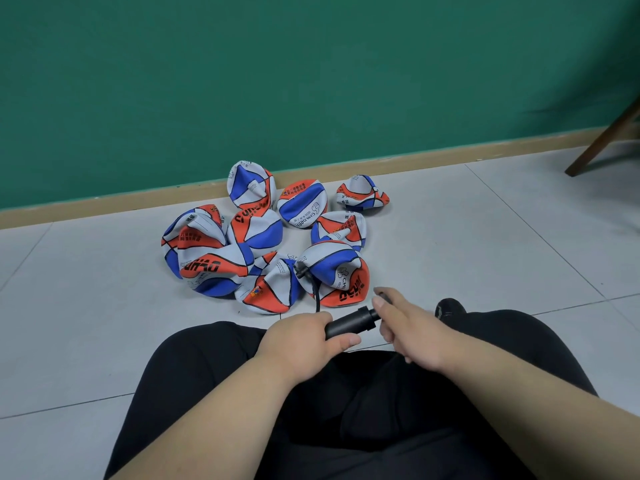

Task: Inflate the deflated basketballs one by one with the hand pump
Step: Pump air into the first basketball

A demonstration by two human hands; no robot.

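head view, looking down over my lap. my left hand grips the black barrel of the hand pump, fingers wrapped over it, thumb along the near side. my right hand is closed round the pump handle, just right of the barrel end; only a dark tip of the handle shows above my fingers. the hands are apart, with the barrel's cap end showing between them. the pump lies roughly level, tilted up toward my right hand. a black hose comes out by my left knuckles and curves away to a black connector on the nearest deflated basketball, just beyond both hands, crumpled, red, white and blue. more deflated basketballs lie heaped beyond and left of my left hand, touching each other. one flattened ball sits a bit apart, well beyond my right hand. black trousers are under my forearms, and a black shoe is just right of my right hand. everything sits on pale floor tiles. far beyond are tan skirting and a green wall, with a wooden leg far right.
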